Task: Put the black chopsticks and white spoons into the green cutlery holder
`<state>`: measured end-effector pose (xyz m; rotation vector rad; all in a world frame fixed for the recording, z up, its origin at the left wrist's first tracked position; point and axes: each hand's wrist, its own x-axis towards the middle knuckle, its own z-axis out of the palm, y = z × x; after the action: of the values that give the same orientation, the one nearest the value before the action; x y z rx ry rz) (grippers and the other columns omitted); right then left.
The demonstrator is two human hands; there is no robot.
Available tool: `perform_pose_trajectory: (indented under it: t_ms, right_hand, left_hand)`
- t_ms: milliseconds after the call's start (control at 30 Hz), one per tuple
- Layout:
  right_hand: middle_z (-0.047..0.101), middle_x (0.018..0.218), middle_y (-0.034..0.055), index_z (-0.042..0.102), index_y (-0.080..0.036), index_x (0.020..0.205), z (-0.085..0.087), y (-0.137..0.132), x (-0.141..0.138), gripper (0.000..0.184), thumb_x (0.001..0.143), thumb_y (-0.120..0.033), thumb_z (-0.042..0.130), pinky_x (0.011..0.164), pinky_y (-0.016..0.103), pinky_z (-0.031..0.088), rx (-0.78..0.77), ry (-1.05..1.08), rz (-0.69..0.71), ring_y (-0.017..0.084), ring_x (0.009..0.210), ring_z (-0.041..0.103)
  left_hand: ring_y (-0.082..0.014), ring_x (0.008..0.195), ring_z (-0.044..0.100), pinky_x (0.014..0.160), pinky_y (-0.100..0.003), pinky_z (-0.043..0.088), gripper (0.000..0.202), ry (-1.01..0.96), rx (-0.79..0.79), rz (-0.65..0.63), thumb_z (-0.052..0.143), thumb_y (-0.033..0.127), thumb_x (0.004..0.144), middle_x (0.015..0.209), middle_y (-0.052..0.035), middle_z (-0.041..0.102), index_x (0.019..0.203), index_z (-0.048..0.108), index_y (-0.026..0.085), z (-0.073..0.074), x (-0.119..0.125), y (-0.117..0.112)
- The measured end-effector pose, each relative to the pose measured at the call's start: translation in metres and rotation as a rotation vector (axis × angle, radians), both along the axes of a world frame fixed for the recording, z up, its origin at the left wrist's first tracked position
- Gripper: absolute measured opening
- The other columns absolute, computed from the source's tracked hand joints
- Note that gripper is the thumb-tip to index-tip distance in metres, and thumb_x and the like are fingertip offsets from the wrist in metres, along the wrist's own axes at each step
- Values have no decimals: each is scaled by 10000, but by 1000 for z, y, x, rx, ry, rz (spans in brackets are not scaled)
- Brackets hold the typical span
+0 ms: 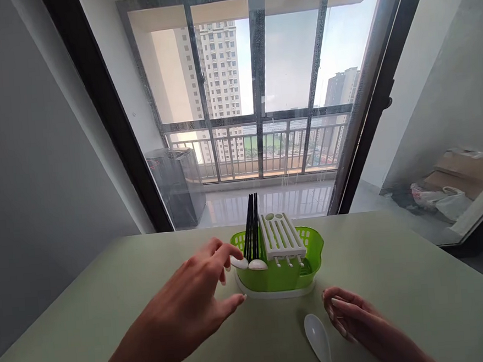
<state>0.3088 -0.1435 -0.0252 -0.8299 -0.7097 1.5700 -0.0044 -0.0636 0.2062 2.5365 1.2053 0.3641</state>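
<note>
A green plastic utensil holder (281, 277) with a white slotted insert (281, 234) stands on the pale green table (418, 284). Black chopsticks (251, 224) stand upright in its left part, and two white spoon ends (249, 263) stick out at its rim. My left hand (200, 299) hovers just left of the holder, fingers spread and empty, fingertips close to the spoon ends. My right hand (350, 314) rests on the table in front of the holder with fingers curled, beside a white spoon (319, 341) lying bowl-up; it does not grip the spoon.
Behind the table a large glass sliding door (260, 91) gives onto a balcony with a railing and a grey appliance (179, 180). Bags and cardboard (445, 194) lie on the floor at the right.
</note>
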Motion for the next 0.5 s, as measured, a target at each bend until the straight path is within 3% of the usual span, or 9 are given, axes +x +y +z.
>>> perform_pose_trajectory:
  t_ms: [133, 233, 333, 400, 500]
  right_hand:
    - [652, 766, 3, 755, -194, 989, -1, 0, 0, 260, 840, -394, 828, 578, 207, 403, 8, -5, 9, 90, 635, 535]
    - [643, 751, -1, 752, -192, 982, 0, 0, -1, 263, 843, -404, 821, 553, 202, 393, 10, -6, 19, 90, 624, 528]
    - [628, 723, -6, 750, -188, 993, 1, 1, -1, 272, 845, -407, 817, 537, 201, 388, 8, 9, -7, 87, 601, 515]
    - [630, 717, -7, 752, -194, 986, 0, 1, -1, 275, 833, -408, 829, 552, 203, 404, 1, 20, -33, 87, 601, 521]
    - [632, 730, -7, 753, -205, 998, -1, 2, 0, 280, 830, -416, 830, 528, 201, 392, 7, 16, -27, 84, 587, 512]
  left_hand:
    - [-151, 840, 637, 728, -222, 487, 214, 29, -208, -129, 785, 374, 819, 847, 49, 654, 983, 676, 290, 9, 6, -19]
    - [-141, 787, 610, 722, -213, 472, 170, 40, -248, -172, 794, 341, 804, 763, 49, 633, 905, 680, 266, -1, 21, -23]
    - [-176, 834, 623, 815, -265, 485, 141, 72, -219, -199, 769, 323, 801, 801, 14, 670, 890, 690, 246, -29, 45, -22]
    - [-241, 942, 655, 877, -331, 498, 179, 153, -264, -180, 717, 359, 827, 956, -54, 723, 956, 713, 236, -56, 65, -22]
    - [-356, 1208, 622, 976, -426, 505, 524, 201, -386, -101, 651, 437, 863, 1312, -168, 661, 1333, 619, 208, -105, 92, -24]
